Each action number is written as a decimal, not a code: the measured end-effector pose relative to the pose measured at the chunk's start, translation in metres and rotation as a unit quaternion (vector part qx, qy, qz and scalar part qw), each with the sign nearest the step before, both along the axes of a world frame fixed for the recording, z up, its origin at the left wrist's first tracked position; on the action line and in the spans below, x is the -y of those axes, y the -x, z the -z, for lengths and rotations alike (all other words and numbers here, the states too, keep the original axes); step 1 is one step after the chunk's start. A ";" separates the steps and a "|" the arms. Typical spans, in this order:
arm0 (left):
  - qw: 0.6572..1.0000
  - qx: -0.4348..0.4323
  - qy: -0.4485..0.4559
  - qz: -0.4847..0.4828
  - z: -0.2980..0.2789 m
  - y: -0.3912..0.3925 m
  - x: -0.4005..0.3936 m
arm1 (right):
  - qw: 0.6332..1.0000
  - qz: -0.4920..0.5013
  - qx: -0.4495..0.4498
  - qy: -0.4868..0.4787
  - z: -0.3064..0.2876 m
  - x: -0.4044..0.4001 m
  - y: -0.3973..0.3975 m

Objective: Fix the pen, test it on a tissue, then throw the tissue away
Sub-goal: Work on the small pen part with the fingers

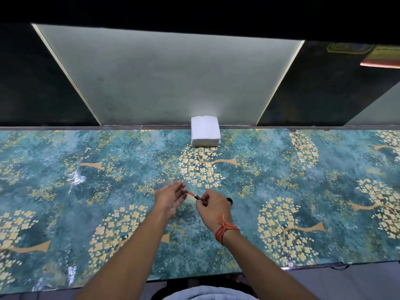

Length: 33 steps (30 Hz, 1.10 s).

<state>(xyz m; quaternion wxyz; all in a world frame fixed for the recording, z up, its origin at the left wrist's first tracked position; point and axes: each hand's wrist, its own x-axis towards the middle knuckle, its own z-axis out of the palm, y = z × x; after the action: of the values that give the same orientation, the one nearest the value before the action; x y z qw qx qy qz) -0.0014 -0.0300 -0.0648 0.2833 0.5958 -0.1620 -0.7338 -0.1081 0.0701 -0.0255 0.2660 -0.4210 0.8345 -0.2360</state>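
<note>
— Head view, and we're looking down at both hands over the table (324, 169), the one with the teal covering and its yellow blossom print. What have we got?

— We've got the left hand (170, 199) pinching the thin red end of the pen (195, 197) between fingertips, the other fingers loosely fanned. The right hand (213, 205) is curled around the dark end, knuckles toward us.

— Can we see the pen's tip?

— We can't. Only a short stretch shows between the hands; both ends are buried in fingers. Whether it's one piece or two pushed together, we cannot tell.

— And that dark round bit just right of the right hand?

— Small black object (229, 200) at the knuckles, mostly hidden. Too little shows to name it.

— Tissues?

— A white tissue stack (205, 131) sits at the far edge, well apart from the hands, against the pale panel (168, 76). A red thread band (225, 229) wraps the right wrist. Top right, something coloured is cut off by the frame.
</note>
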 end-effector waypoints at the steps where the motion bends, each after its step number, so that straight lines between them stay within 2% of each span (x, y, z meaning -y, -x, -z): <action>1: 1.000 0.000 0.000 -0.010 0.000 -0.004 0.003 | 1.000 0.017 0.023 -0.001 0.005 -0.001 -0.004; 5: 0.998 -0.043 -0.030 -0.031 -0.004 -0.014 0.009 | 0.999 0.006 0.038 -0.028 0.020 0.001 -0.018; 8: 0.999 -0.031 -0.032 -0.009 -0.005 -0.021 0.007 | 0.997 -0.012 0.031 -0.064 0.031 0.008 -0.026; 18: 1.000 -0.018 -0.025 0.006 -0.008 -0.037 0.002 | 0.981 -0.108 -0.078 -0.139 0.044 0.030 -0.034; 22: 0.999 -0.039 -0.017 0.020 -0.010 -0.035 0.003 | 0.989 -0.107 -0.081 -0.054 0.030 0.017 -0.037; 26: 0.996 -0.082 -0.013 0.027 -0.014 -0.016 -0.005 | 0.996 -0.043 0.020 0.075 0.013 -0.004 -0.034; 28: 0.994 -0.106 -0.025 0.021 -0.018 -0.002 -0.011 | 0.993 -0.006 0.058 0.099 0.005 -0.011 -0.028; 33: 0.983 -0.173 -0.068 -0.007 -0.025 0.019 -0.022 | 0.989 0.045 0.085 0.117 0.004 -0.017 -0.008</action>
<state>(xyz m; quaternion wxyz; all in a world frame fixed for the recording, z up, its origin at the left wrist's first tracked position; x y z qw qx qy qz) -0.0207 -0.0080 -0.0396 0.2710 0.4785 -0.0565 -0.8333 -0.0998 0.0870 -0.0295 0.2742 -0.3894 0.7937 -0.3784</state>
